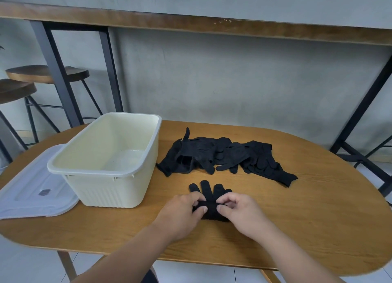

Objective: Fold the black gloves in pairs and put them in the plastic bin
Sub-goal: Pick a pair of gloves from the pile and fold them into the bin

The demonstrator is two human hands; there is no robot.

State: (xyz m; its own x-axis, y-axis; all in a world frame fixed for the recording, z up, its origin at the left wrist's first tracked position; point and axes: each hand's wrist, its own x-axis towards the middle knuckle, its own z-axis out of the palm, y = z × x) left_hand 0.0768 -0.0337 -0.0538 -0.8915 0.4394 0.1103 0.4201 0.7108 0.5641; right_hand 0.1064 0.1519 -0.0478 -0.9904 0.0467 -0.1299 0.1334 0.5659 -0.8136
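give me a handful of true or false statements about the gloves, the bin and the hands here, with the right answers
1. The plastic bin already holds folded gloves. False: it holds no gloves.
2. Both hands pinch the gloves being folded at the near edge of the table. True: the left hand and right hand grip them from either side.
3. The pile of black gloves lies to the left of the bin. False: it lies to its right.
4. The lid is shut on the bin. False: it lies flat on the table, left of the bin.
5. The fingers of the gloves being folded point away from the person. True.
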